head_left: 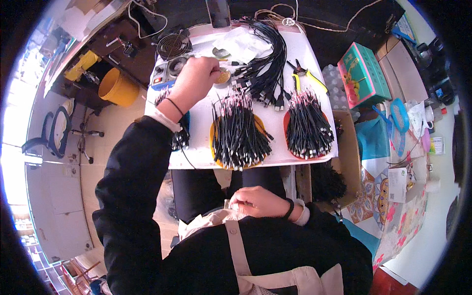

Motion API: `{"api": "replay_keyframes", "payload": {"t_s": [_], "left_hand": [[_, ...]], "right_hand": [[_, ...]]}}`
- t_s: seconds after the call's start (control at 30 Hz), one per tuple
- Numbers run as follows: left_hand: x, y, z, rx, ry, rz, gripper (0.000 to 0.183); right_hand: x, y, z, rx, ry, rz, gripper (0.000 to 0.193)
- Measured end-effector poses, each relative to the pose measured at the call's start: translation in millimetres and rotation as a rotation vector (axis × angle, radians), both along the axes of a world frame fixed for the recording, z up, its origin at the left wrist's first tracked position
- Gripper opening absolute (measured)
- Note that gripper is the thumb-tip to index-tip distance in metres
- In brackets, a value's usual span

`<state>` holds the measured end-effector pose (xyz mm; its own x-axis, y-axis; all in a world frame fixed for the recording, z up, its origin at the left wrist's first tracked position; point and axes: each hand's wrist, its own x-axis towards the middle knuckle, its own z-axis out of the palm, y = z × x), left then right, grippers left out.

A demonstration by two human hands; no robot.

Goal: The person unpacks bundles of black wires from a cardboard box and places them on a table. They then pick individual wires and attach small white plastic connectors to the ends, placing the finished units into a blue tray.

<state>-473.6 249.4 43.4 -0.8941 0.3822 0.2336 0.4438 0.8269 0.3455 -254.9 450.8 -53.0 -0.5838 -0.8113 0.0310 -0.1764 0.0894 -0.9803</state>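
Note:
My left hand [199, 74] reaches over the white table [196, 156], its fingers curled together beside a small round tin [222, 76] with yellowish contents. Whatever those fingers hold is hidden. My right hand [259, 200] lies in my lap against the beige apron, fingers curled inward; I cannot make out anything in them. Bundles of short black cables with pale plugs and pinkish wire ends fill an orange tray [214, 147] and a red tray [286, 129]. A third cable bundle [182, 137] is partly hidden under my left forearm. Behind them lies a pile of longer black cables [270, 64].
Yellow-handled pliers [307, 76] lie at the table's right. A box-shaped device [161, 73] and a round fan [173, 45] stand at the back left. A cardboard box [346, 167] with black cables is beside the table; a yellow bucket [119, 87] stands left.

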Motion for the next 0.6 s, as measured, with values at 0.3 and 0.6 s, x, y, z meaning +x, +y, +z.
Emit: {"api": "replay_keyframes", "payload": {"t_s": [0.3,0.6], "left_hand": [[-61,-1,-73,-0.239,-0.050,0.040,0.012],[-70,6,-84,-0.283,-0.095,0.079,0.012]], "right_hand": [[-16,16,-24,0.024,-0.152,-0.125,0.015],[-19,16,-38,0.001,-0.176,-0.168,0.014]]}}
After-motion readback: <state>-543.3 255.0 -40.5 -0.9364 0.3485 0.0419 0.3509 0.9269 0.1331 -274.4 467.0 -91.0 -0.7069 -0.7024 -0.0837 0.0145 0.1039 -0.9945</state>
